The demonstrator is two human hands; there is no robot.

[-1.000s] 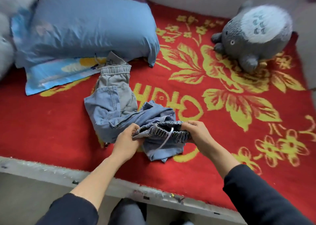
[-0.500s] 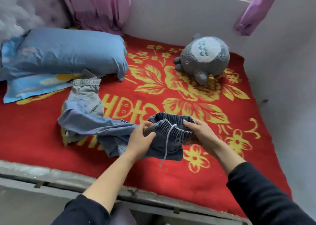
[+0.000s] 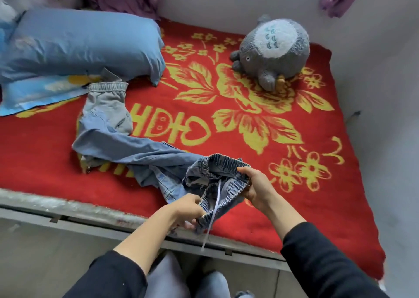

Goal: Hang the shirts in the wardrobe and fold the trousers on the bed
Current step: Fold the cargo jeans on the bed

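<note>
Since half a second ago: jeans [image 3: 136, 149] drawn nearer the edge of the bed [image 3: 306, 218], waistband mouth pulled wider, leg trailing straighter. My left grip [image 3: 188, 209] pinches the near rim of the waistband, fingers curled. My right grip [image 3: 256, 188] curls round the far rim, thumb on top. Drawstring [image 3: 212, 218] hangs between the grips, past the edge. Count: one jeans; one grey pair [image 3: 106, 107] beyond left grip, touching the jeans leg; one pillow [image 3: 79, 46] farther; one plush [image 3: 272, 50] far beyond right grip.
</note>
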